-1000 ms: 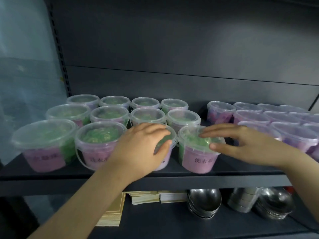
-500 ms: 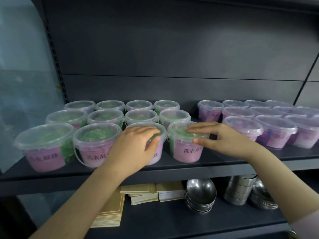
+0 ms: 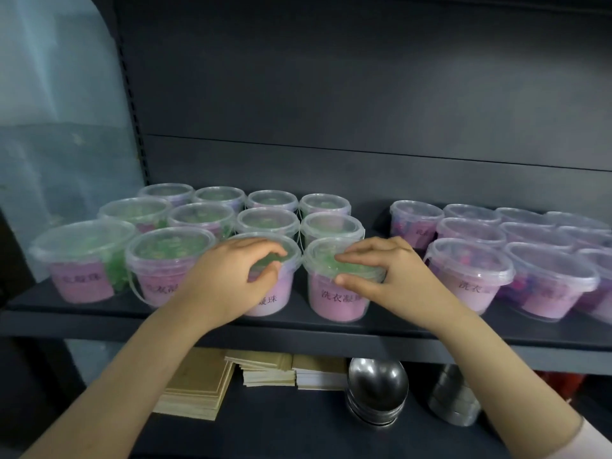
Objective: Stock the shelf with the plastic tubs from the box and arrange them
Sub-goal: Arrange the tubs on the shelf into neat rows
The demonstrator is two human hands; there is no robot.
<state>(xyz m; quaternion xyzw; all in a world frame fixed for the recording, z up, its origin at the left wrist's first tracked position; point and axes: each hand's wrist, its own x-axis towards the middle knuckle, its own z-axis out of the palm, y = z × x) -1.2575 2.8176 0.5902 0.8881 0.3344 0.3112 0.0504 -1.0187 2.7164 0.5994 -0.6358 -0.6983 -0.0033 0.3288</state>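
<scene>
Clear plastic tubs with pink labels stand in rows on a dark shelf (image 3: 298,329). A left block holds green contents, a right block (image 3: 470,273) holds purple and pink contents. My left hand (image 3: 228,279) grips the lid rim of the third front tub (image 3: 275,299). My right hand (image 3: 387,276) grips the lid rim of the fourth front tub (image 3: 337,299), thumb in front, fingers over the lid. Both tubs stand upright, side by side, nearly touching. The box is out of view.
A narrow gap on the shelf separates the green block from the purple block. Below, a lower shelf carries stacked tan cards (image 3: 198,385), stacked steel bowls (image 3: 377,392) and steel cups (image 3: 453,402). A dark back panel rises behind the tubs.
Both hands have curled from resting flat on the lids to pinching the lid rims. The two front tubs sit closer together. The camera view has shifted up and right.
</scene>
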